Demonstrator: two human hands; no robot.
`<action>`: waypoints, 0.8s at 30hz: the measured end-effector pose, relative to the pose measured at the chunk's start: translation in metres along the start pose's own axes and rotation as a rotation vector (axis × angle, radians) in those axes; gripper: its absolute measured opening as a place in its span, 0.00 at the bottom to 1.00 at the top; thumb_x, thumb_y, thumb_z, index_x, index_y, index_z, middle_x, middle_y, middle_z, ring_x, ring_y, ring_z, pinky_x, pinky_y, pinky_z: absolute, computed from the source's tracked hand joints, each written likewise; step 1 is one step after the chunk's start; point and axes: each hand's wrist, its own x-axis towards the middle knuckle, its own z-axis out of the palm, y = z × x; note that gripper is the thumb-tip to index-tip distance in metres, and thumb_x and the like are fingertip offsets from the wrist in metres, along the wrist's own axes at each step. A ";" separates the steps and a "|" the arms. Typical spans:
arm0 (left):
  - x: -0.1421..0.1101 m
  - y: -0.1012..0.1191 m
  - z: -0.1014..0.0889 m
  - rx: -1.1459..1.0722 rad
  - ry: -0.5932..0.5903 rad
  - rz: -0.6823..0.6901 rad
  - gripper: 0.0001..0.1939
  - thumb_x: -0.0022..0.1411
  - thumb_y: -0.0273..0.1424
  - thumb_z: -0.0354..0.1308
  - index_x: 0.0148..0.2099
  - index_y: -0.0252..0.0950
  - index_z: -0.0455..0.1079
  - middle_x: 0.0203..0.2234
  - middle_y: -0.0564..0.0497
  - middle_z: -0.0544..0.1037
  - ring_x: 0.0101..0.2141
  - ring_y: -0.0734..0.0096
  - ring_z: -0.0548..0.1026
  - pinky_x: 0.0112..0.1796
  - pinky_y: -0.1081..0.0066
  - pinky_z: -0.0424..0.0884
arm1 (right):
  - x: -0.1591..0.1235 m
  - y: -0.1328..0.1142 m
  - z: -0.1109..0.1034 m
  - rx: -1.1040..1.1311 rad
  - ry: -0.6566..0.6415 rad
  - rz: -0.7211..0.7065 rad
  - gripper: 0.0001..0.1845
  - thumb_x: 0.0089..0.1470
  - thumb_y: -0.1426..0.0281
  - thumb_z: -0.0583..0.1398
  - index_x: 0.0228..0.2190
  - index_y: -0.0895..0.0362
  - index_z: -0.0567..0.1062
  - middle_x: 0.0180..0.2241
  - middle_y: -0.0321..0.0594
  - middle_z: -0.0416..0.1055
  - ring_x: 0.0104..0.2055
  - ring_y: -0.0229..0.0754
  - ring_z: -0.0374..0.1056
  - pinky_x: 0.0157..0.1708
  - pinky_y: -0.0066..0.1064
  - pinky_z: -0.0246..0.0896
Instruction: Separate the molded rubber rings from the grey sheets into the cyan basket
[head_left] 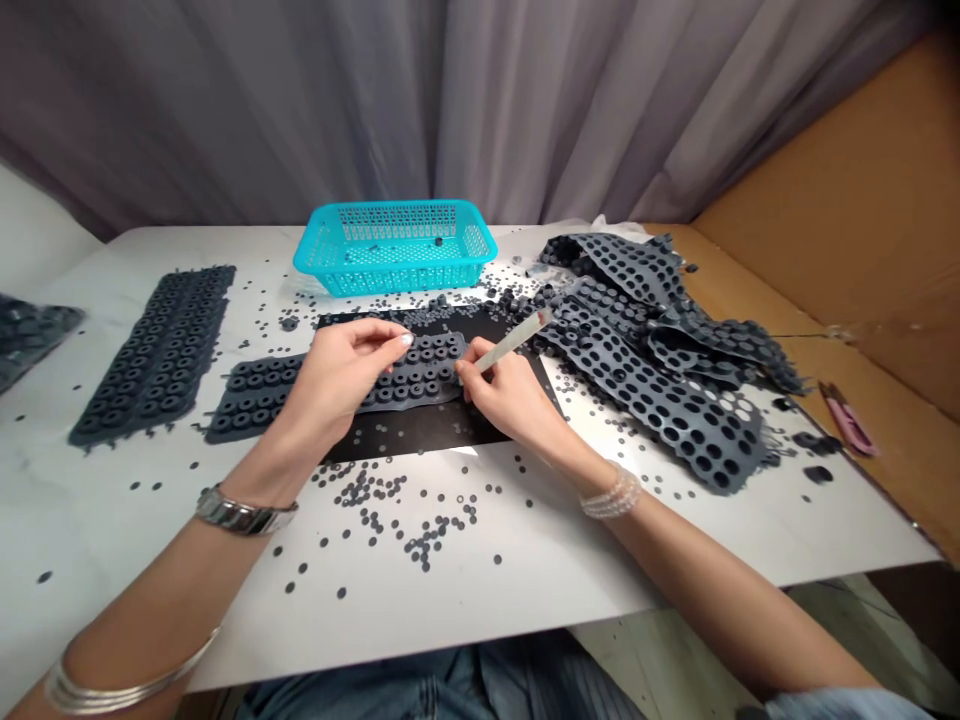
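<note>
A dark grey rubber sheet (259,385) with rows of raised rings lies in front of me, partly on a black mat (405,432). My left hand (341,375) is over its middle, thumb and forefinger pinched; whatever may be between them is too small to make out. At the sheet's right end, my right hand (510,390) grips a pale stick-shaped tool (514,338). The tool slants up to the right, and its lower tip is hidden by my fingers. Small black discs (367,490) lie scattered around the mat.
Behind the mat stands a blue plastic basket (394,280) with a few black bits inside. Another ringed sheet (161,350) lies at left, near a bag of dark pieces (30,335). Sheets full of holes (660,390) are heaped at right, with pink-handled snips (851,425) beyond.
</note>
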 end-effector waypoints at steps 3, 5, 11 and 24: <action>0.002 -0.002 -0.005 -0.348 -0.102 -0.248 0.06 0.54 0.25 0.64 0.37 0.33 0.77 0.32 0.49 0.77 0.32 0.75 0.73 0.35 0.75 0.69 | 0.000 0.006 -0.003 0.133 0.049 0.059 0.13 0.59 0.64 0.54 0.23 0.54 0.65 0.20 0.32 0.67 0.22 0.36 0.61 0.25 0.28 0.52; 0.003 -0.003 -0.003 -0.484 -0.147 -0.331 0.09 0.54 0.21 0.63 0.40 0.32 0.77 0.34 0.47 0.78 0.34 0.76 0.74 0.36 0.78 0.70 | 0.001 0.012 -0.006 0.238 0.110 0.091 0.14 0.59 0.61 0.54 0.24 0.54 0.65 0.20 0.33 0.68 0.22 0.35 0.62 0.24 0.27 0.54; 0.000 -0.001 0.004 -0.722 -0.194 -0.469 0.10 0.59 0.17 0.56 0.40 0.28 0.77 0.35 0.44 0.78 0.36 0.75 0.76 0.39 0.80 0.74 | 0.005 0.020 -0.009 0.417 0.181 0.133 0.15 0.57 0.58 0.56 0.25 0.55 0.65 0.19 0.33 0.67 0.21 0.35 0.63 0.21 0.25 0.58; 0.005 0.004 0.007 -0.295 -0.188 -0.177 0.09 0.47 0.20 0.51 0.28 0.34 0.73 0.32 0.45 0.75 0.36 0.63 0.73 0.36 0.64 0.70 | 0.015 0.025 0.003 0.218 0.047 0.034 0.15 0.59 0.59 0.54 0.24 0.54 0.66 0.20 0.33 0.69 0.23 0.37 0.65 0.26 0.27 0.58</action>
